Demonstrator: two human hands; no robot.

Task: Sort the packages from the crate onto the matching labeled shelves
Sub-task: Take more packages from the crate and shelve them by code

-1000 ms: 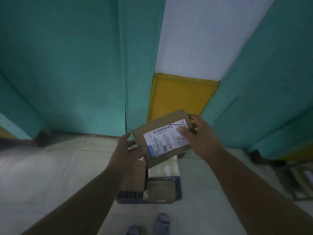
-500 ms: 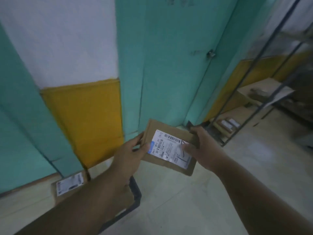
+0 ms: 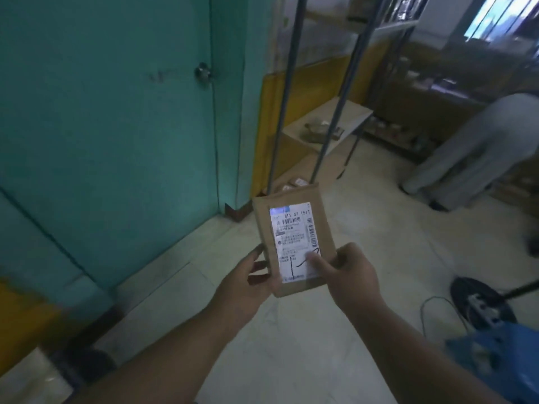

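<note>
I hold a flat brown cardboard package upright in front of me, its white shipping label with barcodes and a black handwritten mark facing me. My left hand grips its lower left edge. My right hand grips its lower right corner, thumb resting on the label. A metal shelf rack stands ahead against the yellow and white wall, with a few small parcels on its low boards. The crate is out of view.
A teal door with a round knob fills the left. Another person in light clothes bends over at the right by more shelving. A black round fan base with a cable and a blue object sit at lower right.
My view has swung right, away from the crate on the floor toward the shelf rack. The package has turned from lying sideways to upright in both hands.
</note>
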